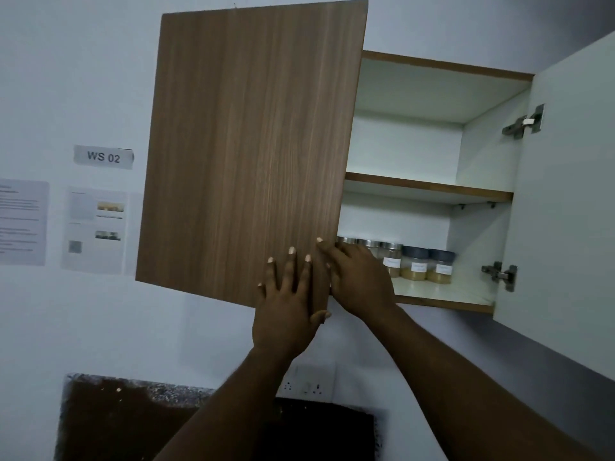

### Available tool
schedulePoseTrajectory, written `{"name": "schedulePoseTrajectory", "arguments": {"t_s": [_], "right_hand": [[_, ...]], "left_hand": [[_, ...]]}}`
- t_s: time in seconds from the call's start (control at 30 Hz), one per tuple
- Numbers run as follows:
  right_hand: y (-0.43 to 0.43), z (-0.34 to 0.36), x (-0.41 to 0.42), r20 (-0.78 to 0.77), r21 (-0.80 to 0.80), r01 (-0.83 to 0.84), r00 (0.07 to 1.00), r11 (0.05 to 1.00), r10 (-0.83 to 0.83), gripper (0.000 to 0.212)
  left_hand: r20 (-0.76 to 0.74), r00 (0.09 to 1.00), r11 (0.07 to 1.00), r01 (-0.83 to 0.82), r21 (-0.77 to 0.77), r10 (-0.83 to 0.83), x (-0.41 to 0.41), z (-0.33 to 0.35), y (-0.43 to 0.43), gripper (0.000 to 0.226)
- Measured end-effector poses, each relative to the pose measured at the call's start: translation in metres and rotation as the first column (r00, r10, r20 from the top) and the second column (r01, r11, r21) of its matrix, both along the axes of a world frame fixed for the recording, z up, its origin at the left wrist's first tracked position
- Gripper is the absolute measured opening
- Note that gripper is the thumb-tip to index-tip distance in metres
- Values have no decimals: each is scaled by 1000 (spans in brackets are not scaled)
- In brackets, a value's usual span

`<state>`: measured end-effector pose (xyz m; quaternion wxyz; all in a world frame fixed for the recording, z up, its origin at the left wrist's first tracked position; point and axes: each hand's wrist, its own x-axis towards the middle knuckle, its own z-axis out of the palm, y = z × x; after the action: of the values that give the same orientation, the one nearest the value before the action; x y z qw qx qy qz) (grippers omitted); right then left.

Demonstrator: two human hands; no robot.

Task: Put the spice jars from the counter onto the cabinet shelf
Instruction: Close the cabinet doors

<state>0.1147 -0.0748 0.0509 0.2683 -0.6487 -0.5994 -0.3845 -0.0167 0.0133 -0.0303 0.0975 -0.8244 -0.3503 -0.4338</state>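
Several spice jars [414, 265] with silver or dark lids and white labels stand in a row on the lower cabinet shelf [449, 294]. The brown left cabinet door [249, 144] is partly swung across the opening and hides the left end of the row. My left hand [288, 304] lies flat on the door's front at its lower right corner, fingers straight, thumb under the bottom edge. My right hand [357, 277] touches the same door's right edge with its fingers stretched out, in front of the leftmost jars. Neither hand holds a jar.
The right cabinet door [565, 194] stands wide open, its white inner face toward me. The upper shelf [429, 189] holds nothing visible. Papers and a "WS 02" label [103, 157] hang on the wall at left. A wall socket [304, 387] sits below, above a dark speckled surface [133, 420].
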Motion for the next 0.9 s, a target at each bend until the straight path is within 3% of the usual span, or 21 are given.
{"name": "schedulePoseTrajectory", "arguments": {"t_s": [0.17, 0.47, 0.9], "right_hand": [[21, -16, 5, 26, -76, 172, 985, 982, -170, 60], [54, -39, 11, 25, -201, 361, 931, 911, -364, 76], [64, -58, 16, -13, -253, 350, 931, 902, -365, 81]], "left_hand": [[-115, 993, 1000, 0, -24, -3, 17, 2, 24, 116], [-261, 965, 999, -3, -52, -11, 27, -5, 58, 103], [-285, 958, 999, -42, -1, 40, 37, -15, 66, 109]]}}
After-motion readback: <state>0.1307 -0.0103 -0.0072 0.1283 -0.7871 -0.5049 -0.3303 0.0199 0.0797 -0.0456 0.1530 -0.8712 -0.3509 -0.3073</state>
